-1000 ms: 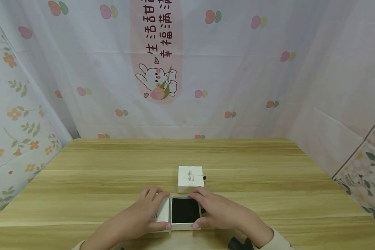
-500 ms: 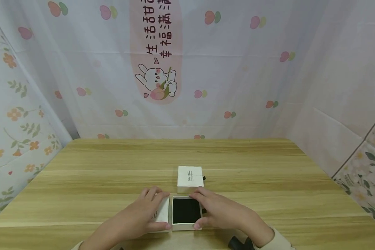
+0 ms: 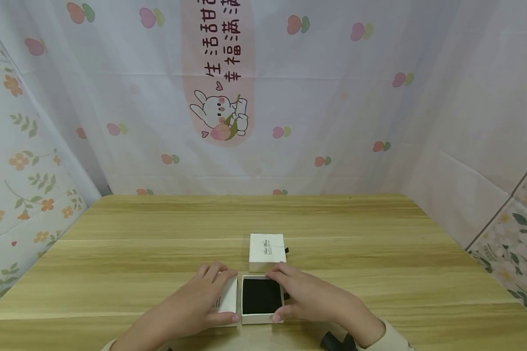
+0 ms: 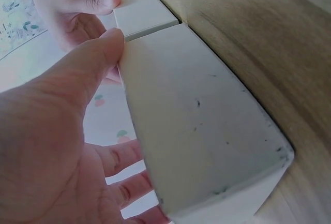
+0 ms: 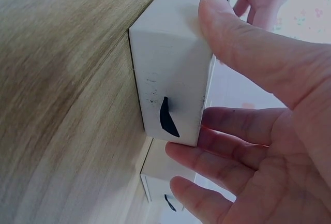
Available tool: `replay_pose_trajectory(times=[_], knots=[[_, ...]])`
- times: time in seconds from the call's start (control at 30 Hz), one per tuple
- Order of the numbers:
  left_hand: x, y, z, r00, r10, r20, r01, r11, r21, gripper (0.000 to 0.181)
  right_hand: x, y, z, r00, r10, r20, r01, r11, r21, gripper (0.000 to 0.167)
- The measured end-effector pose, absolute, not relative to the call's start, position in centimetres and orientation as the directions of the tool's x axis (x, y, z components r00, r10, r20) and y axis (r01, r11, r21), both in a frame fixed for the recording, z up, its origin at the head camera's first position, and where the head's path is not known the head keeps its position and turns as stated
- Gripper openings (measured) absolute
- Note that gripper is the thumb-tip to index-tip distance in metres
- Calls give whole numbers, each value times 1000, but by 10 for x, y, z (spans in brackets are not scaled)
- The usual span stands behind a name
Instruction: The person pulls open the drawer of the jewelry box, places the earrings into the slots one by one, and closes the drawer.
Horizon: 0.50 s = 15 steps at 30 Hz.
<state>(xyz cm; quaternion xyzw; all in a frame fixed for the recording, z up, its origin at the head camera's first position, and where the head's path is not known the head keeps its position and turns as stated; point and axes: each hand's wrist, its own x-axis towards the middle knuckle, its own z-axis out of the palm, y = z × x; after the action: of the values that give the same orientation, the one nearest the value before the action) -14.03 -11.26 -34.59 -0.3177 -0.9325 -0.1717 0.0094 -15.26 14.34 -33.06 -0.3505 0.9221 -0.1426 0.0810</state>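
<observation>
My left hand (image 3: 197,304) grips a white box sleeve (image 3: 230,296) from its left, thumb on the near side and fingers at the far side. Dark scuffs mark the sleeve (image 4: 194,110) in the left wrist view. Right beside it sits a white box drawer (image 3: 255,319) with a black pad (image 3: 261,296) inside. My right hand (image 3: 307,297) holds the drawer by its right part, between thumb and fingers. A black ribbon tab (image 5: 166,120) sticks out of the drawer's end in the right wrist view. In the head view, a narrow gap separates sleeve and drawer.
Just behind the drawer lies a second white box (image 3: 267,248) with printed lettering and a black tab. Part of a black object (image 3: 334,342) shows by the right forearm. The wooden table (image 3: 127,243) reaches back to a printed curtain (image 3: 325,112).
The drawer has shifted slightly right with my right hand, and the gap to the sleeve has widened a little. Both hands keep their holds.
</observation>
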Motion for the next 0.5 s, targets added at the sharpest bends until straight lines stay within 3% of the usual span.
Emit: replay_pose_trajectory(times=[0.5], knots=[[-140,-111,-348,-781,602,163,621,725,297,79,-152,145,-331,-739,-672,-40,-628,709,-320,75]])
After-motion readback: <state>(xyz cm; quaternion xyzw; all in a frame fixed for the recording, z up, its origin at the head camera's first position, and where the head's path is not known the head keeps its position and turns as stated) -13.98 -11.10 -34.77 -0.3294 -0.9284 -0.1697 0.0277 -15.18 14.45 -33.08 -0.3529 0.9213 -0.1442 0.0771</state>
